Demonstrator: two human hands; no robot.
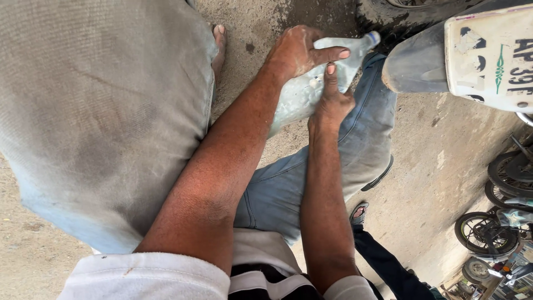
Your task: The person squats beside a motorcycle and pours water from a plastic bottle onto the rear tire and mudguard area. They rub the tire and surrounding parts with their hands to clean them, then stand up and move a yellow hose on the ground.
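The clear bottle [311, 83] lies tilted over the person's knee, its long axis running from the base near the wrists up to the cap at upper right. The left hand [297, 53] wraps its upper side; the right hand [331, 103] grips it from below.

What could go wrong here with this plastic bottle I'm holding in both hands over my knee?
The clear plastic bottle looks scuffed and tilted, pressed between the left hand and right hand; a hard squeeze might spill its contents onto the jeans. It may also slip onto the dirt ground. The vehicle's rear mudguard sits close, so an abrupt move could knock a hand against it.
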